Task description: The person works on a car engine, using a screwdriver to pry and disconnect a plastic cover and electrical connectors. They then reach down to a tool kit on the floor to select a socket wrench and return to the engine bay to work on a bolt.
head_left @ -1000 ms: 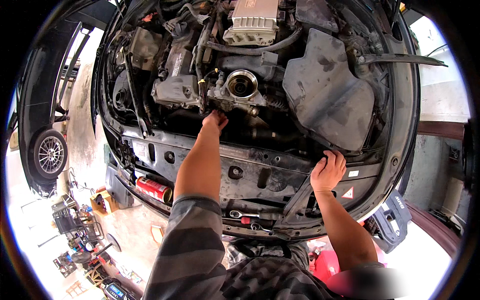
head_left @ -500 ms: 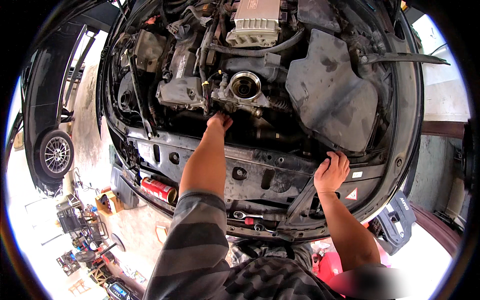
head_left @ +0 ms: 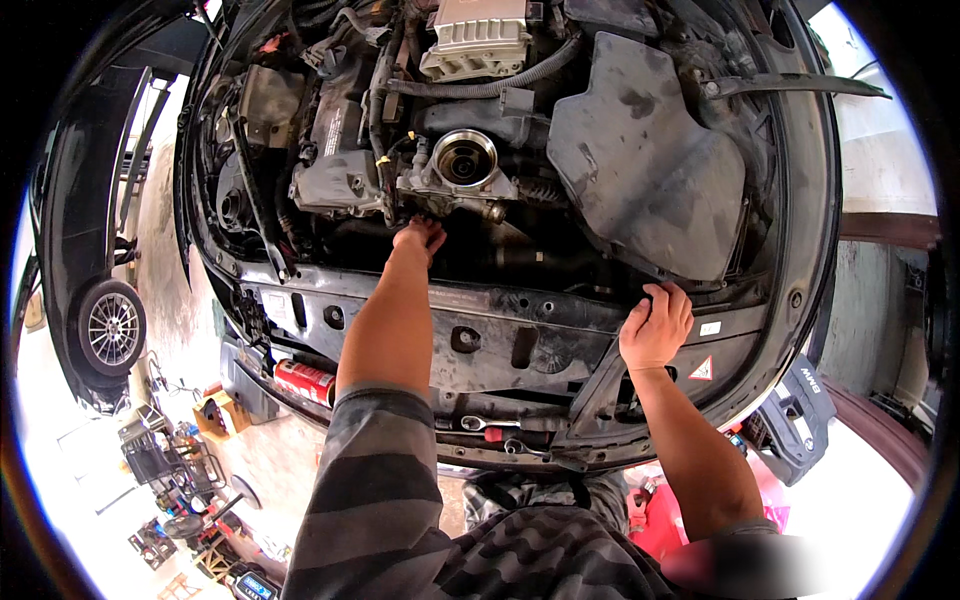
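Observation:
My left hand (head_left: pixel 418 236) reaches over the front panel (head_left: pixel 400 312) into the dark gap of a car's engine bay. Its fingers are bent together just below a round open metal housing (head_left: pixel 465 161); what they grip, if anything, is lost in shadow. Next to that hand, on the left, sits a dark ribbed engine cover (head_left: pixel 338 182). My right hand (head_left: pixel 655 328) rests on the panel's upper edge near a large dusty black plastic cover (head_left: pixel 650 165). Its fingers are loosely curved and slightly apart, with nothing held.
On the front ledge lie a ratchet wrench (head_left: pixel 480 424) and a red spray can (head_left: pixel 304 382). A corrugated hose (head_left: pixel 485 90) crosses behind the housing. A black prop arm (head_left: pixel 800 86) juts out at the right. Another car's wheel (head_left: pixel 112 327) stands at the left.
The whole scene has shifted slightly left and up in view. Both hands keep nearly the same places on the car, with little change in the left hand's fingers.

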Demonstrator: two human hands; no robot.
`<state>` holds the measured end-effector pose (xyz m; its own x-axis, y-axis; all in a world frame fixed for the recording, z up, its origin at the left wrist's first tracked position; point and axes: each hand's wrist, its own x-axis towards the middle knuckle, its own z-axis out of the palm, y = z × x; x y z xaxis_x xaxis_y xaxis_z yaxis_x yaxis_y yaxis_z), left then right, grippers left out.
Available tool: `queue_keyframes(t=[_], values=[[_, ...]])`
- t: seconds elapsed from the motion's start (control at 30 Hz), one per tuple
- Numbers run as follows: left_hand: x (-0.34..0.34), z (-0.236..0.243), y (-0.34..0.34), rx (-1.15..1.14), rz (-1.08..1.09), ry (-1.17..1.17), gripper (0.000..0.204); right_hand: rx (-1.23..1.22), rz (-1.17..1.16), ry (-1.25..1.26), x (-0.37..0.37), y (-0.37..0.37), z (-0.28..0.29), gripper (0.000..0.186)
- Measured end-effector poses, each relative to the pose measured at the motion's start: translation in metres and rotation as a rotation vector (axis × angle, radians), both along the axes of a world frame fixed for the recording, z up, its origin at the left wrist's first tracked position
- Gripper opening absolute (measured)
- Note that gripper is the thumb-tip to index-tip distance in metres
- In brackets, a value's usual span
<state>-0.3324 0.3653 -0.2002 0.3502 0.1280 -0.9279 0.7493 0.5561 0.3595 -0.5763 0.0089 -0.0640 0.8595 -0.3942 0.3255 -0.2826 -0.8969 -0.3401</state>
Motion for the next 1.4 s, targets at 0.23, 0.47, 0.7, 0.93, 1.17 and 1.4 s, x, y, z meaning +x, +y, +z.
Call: queue_keyframes(t=[0.23,0.47,0.7,0.93,1.17,1.4], values=[[-0.009,0.05,-0.055,0.197,-0.048,-0.079,0.027,-0.021,-0.028,-0.006,-0.003,-0.008,-0.003,0.022],[0.002,0.009,-0.012,0.101,-0.083,0.086,0.032,0.006,-0.003,-0.022,0.001,0.0,-0.002,0.021],[0.002,-0.024,0.002,0.039,0.071,-0.041,0.037,0.008,0.001,-0.039,0.001,0.001,-0.001,0.02],[0.012,-0.029,-0.005,0.262,0.024,0.003,0.019,0.013,-0.004,-0.034,0.002,0.001,0.001,0.02],[0.005,0.007,-0.033,0.264,-0.099,0.012,0.023,-0.009,-0.021,-0.045,-0.002,-0.008,-0.004,0.021],[0.007,0.018,-0.035,0.322,-0.102,0.034,0.028,0.021,-0.02,-0.035,-0.002,-0.004,-0.004,0.022]])
